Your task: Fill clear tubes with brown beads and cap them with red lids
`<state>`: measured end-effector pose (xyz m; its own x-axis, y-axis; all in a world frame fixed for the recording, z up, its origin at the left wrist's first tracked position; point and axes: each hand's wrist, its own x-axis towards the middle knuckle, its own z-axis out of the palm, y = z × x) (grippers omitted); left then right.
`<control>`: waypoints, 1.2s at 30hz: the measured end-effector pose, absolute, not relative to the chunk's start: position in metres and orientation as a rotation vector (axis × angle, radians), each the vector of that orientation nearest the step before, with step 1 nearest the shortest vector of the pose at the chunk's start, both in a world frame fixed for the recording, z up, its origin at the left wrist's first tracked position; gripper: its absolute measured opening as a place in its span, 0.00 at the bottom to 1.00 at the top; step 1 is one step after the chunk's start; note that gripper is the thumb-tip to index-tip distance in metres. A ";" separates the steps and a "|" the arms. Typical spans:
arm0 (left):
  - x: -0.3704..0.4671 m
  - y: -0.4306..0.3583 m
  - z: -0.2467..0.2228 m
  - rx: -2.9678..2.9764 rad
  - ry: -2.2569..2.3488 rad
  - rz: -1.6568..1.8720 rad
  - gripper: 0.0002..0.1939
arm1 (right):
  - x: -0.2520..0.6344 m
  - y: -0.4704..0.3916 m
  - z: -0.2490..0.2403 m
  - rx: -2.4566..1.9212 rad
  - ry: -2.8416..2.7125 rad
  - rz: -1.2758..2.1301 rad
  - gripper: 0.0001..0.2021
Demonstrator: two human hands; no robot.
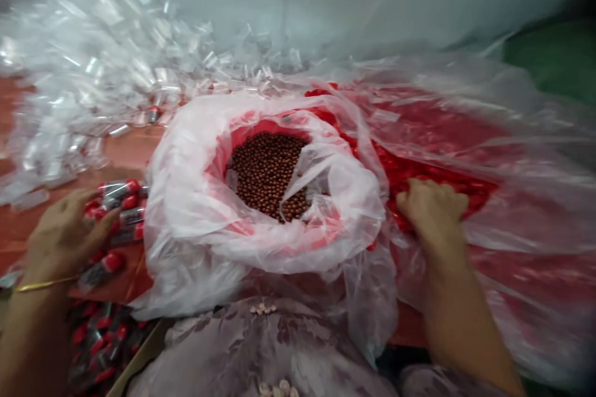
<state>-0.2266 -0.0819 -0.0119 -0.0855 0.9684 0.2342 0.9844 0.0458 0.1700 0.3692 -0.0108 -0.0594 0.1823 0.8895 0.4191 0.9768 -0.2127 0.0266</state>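
My left hand (63,232), with a yellow bangle at the wrist, is at several small clear bottles with red caps (116,189). Its thumb stands apart from its fingers, and the bottles lie by its fingertips. At the opening of a clear plastic bag of red caps (447,130), my right hand (431,201) is closed like a fist; what it holds is hidden. Between the hands sits a container lined with white translucent plastic (181,167), holding small brown balls (267,167). A loose fold of plastic lies over part of the balls.
A large heap of clear empty tubes (102,62) spreads across the back left of the reddish table (125,149). Below the table edge at lower left, a box holds more red-capped bottles (100,341). A pale wall (326,6) stands behind.
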 end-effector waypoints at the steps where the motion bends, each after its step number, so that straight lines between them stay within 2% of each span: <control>1: -0.213 -0.077 -0.004 -2.024 -2.148 -0.470 0.13 | 0.370 -0.008 -0.058 -2.160 -1.729 -0.459 0.04; 4: -0.161 -0.049 0.018 -2.216 -1.749 -0.605 0.11 | 0.359 -0.002 -0.042 -2.056 -1.486 -0.264 0.07; 6: -0.124 -0.020 0.027 -2.556 -1.411 -0.589 0.11 | 0.333 -0.002 -0.025 -1.888 -1.308 -0.097 0.12; 10: -0.066 0.045 0.016 -3.031 -0.859 -0.004 0.12 | 0.254 -0.005 -0.005 -1.317 -1.082 0.418 0.15; 14: -0.045 0.088 -0.008 -2.988 -0.795 0.547 0.12 | 0.199 -0.005 -0.014 -1.113 -1.051 0.751 0.14; 18: -0.037 0.095 -0.019 -2.990 -0.734 0.691 0.18 | 0.190 -0.001 -0.026 -1.158 -1.024 0.968 0.13; 22: -0.026 0.088 -0.026 -3.018 -0.608 0.820 0.12 | 0.196 0.001 -0.026 -1.140 -1.014 1.001 0.14; 25: -0.020 0.086 -0.028 -3.034 -0.661 0.851 0.11 | 0.199 0.000 -0.026 -1.124 -1.020 0.992 0.14; 30: -0.016 0.093 -0.019 -2.896 -1.110 0.808 0.16 | 0.200 0.000 -0.028 -1.102 -1.056 0.994 0.14; 34: 0.000 0.103 -0.022 -2.886 -1.405 0.759 0.13 | 0.199 -0.001 -0.028 -1.141 -1.104 0.964 0.14; 36: 0.017 0.107 -0.031 -2.973 -1.536 0.622 0.11 | 0.198 -0.001 -0.027 -1.159 -1.122 0.944 0.13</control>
